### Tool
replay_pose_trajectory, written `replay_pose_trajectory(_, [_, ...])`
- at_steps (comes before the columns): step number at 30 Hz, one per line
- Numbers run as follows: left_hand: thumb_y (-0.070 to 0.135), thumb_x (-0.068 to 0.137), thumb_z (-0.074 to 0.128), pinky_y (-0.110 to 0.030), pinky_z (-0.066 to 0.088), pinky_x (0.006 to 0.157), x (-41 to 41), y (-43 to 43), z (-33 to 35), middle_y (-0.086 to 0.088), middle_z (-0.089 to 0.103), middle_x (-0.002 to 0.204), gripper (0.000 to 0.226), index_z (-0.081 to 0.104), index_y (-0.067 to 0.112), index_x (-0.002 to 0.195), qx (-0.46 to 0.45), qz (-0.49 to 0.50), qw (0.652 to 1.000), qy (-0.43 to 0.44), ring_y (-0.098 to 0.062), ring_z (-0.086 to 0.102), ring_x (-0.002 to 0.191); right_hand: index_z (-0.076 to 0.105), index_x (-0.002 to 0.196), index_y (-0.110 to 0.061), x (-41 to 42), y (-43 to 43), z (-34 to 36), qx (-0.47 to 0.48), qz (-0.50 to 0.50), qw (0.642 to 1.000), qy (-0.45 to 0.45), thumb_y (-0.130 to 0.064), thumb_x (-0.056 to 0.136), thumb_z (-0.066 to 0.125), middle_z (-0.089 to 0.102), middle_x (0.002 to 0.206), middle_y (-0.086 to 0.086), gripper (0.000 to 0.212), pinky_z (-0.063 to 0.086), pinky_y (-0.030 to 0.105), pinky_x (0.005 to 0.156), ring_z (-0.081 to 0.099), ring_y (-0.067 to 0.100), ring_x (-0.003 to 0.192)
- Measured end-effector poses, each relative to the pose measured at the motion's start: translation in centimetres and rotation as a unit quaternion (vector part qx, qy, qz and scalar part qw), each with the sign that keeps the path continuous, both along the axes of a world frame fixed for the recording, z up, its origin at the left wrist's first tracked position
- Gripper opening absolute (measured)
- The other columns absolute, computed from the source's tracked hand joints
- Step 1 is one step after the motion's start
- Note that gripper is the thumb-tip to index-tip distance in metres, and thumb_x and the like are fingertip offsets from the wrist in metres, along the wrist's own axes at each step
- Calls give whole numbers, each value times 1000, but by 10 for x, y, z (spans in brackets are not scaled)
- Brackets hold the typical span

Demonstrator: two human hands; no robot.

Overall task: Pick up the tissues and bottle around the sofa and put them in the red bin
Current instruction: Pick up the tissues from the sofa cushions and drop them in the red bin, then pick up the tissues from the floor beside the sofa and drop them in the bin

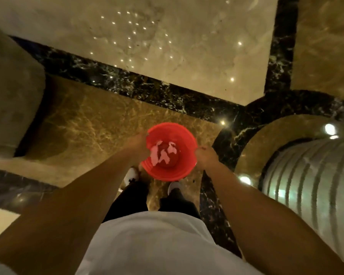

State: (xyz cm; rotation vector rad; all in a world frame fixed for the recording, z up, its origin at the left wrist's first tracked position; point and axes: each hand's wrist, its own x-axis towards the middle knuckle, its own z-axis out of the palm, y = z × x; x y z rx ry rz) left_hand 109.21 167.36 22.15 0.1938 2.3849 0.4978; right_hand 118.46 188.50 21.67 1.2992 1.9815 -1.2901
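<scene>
Centre frame: your left hand (137, 141) and right hand (205, 156) clasp the round red plastic bin's (184, 139) rim, crumpled white tissues (162, 153) inside, above glossy brown-and-black marble floor (91, 120).

I see a polished marble floor (187, 46): cream slab ahead, brown veined panel nearer, black white-veined border strips (147, 86) between. Ceiling spotlights reflect as bright dots. Beige upholstered furniture (10, 92) at left, possibly the sofa. Fluted pale column (310, 185) at right, curved black border around its base.
</scene>
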Motion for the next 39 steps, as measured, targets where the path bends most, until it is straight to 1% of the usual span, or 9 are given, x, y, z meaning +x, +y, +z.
replay_pose_trajectory(4, [11,75,67,-36,48,87,-1,-49,28,-20,57,131,62,50,10,134,-6,71,997,14,-35,56,118,60,117,-12,-37,-39,28,0,122,993,7,-27,88,53,65,100,8,34,53,45,90,63,28,94])
replay_pose_trajectory(6, [11,76,66,-37,50,90,-4,-72,37,-21,56,131,61,49,8,135,-7,107,994,10,-35,55,119,56,121,-15,-57,-67,38,11,197,979,43,-30,89,56,63,97,2,35,52,38,87,61,22,91])
replay_pose_trajectory(8, [14,77,66,-35,49,90,-5,-106,48,-19,57,131,61,48,9,135,-6,144,989,21,-34,55,119,54,126,-18,-77,-116,50,59,342,934,78,-36,88,58,64,106,2,43,49,34,85,61,24,104])
replay_pose_trajectory(10, [17,77,66,-36,48,94,-4,-147,59,-18,55,133,63,47,12,137,1,172,984,45,-34,53,122,45,137,-19,-96,-180,60,81,468,875,94,-40,86,59,60,126,9,57,48,42,99,55,30,120])
replay_pose_trajectory(15, [27,79,64,-43,46,100,14,-286,74,-11,47,139,67,38,22,140,-21,267,961,62,-33,49,126,36,144,-15,-118,-344,75,69,622,769,133,-34,85,62,44,144,14,67,34,41,112,41,32,134])
replay_pose_trajectory(20, [24,76,68,-46,49,99,59,-453,90,-12,51,136,66,43,21,136,-56,381,922,44,-33,52,122,30,148,-16,-131,-487,76,77,677,715,154,-47,89,55,37,152,12,72,33,43,113,35,31,139])
replay_pose_trajectory(26, [23,75,69,-44,52,94,94,-586,96,-16,52,132,66,44,18,136,-100,465,879,25,-35,56,116,34,144,-25,-142,-617,79,68,723,659,195,-46,88,54,42,148,6,64,44,42,102,44,27,132])
replay_pose_trajectory(35, [25,77,72,-38,50,87,29,-729,72,-15,49,136,69,41,18,138,-117,503,856,4,-34,57,114,33,144,-21,-227,-805,75,15,781,593,195,-41,91,53,40,147,7,61,42,37,98,45,27,129])
replay_pose_trajectory(39, [23,78,71,-39,52,90,-6,-804,79,-15,47,137,73,37,18,142,-105,555,825,-18,-34,57,113,34,143,-16,-277,-900,85,24,820,545,171,-40,88,57,42,146,12,65,43,41,100,46,31,129])
